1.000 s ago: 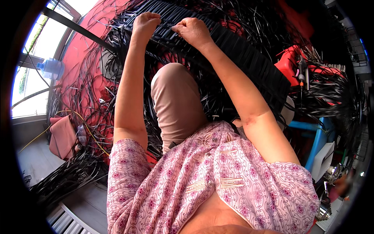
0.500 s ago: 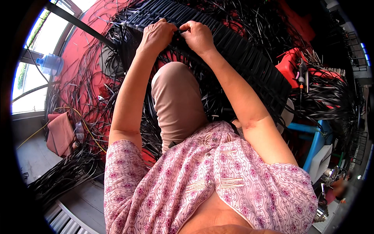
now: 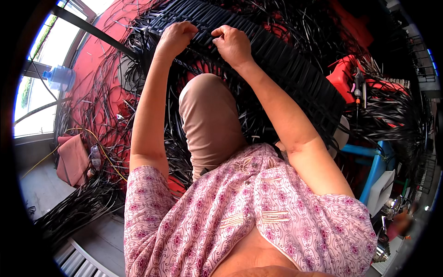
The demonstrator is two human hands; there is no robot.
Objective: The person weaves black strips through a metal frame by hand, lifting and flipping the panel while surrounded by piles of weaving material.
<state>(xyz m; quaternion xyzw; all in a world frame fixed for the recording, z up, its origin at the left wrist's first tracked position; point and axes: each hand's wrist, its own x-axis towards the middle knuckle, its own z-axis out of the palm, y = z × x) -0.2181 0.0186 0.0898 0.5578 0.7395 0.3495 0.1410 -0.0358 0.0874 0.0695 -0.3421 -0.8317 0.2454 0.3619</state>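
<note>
A dark woven panel of black plastic strips [image 3: 286, 62] slants across the upper middle, beyond my bent knee. Over its near left edge my left hand [image 3: 176, 40] is closed in a pinch, seemingly on a black strip that is hard to pick out against the weave. My right hand [image 3: 233, 45] is a short way to the right, its thumb and forefinger pressed together at the panel's edge. What it pinches is too dark and small to make out. A gap showing dark weave separates the two hands.
Loose black strips [image 3: 104, 134] lie tangled over the red floor [image 3: 94, 69]. To the right are a red plastic stool [image 3: 341, 78], a power screwdriver [image 3: 357, 85] and a blue frame [image 3: 371, 173]. A clear blue water bottle [image 3: 60, 77] stands by the window at left.
My left hand has moved left, away from my right hand, widening the gap between them. The right hand has barely shifted.
</note>
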